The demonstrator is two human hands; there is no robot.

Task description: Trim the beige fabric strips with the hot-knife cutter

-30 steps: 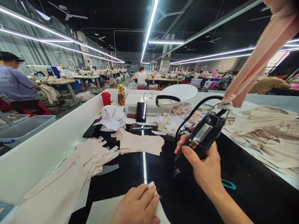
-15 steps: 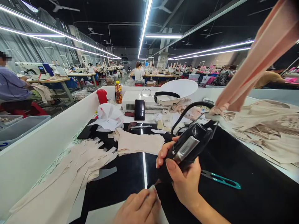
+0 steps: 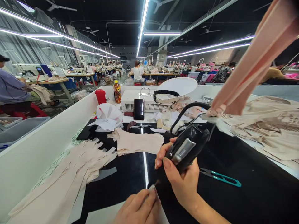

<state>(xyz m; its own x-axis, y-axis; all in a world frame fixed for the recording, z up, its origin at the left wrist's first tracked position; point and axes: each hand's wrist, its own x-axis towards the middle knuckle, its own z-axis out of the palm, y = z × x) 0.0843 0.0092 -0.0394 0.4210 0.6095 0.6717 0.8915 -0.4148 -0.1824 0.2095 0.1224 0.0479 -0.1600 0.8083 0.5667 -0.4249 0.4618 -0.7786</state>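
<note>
My right hand (image 3: pixel 178 177) is wrapped around a black corded electric hand tool (image 3: pixel 189 146) with a shiny metal plate on its side. Pink fabric strips (image 3: pixel 252 65) are tied at the tool's upper end and stretch up to the right. The tool's lower tip points at my left hand (image 3: pixel 140 207), which pinches the corner of a pale flat piece (image 3: pixel 102 214); whether that is cloth or paper I cannot tell. Teal-handled thread snips (image 3: pixel 224 179) lie to the right of my right wrist.
Stacked beige fabric pieces (image 3: pixel 67 174) lie left, another beige piece (image 3: pixel 140 141) ahead. Farther back are a pen (image 3: pixel 140 126), a phone (image 3: pixel 139 109), a white metal box (image 3: pixel 128 101), and a bottle (image 3: pixel 117 91). A beige fabric pile (image 3: pixel 268 121) sits right. White walls (image 3: pixel 42 137) edge the table.
Both hands keep their grips, and the tool stays almost in place, tilted the same way. The view has shifted very slightly.
</note>
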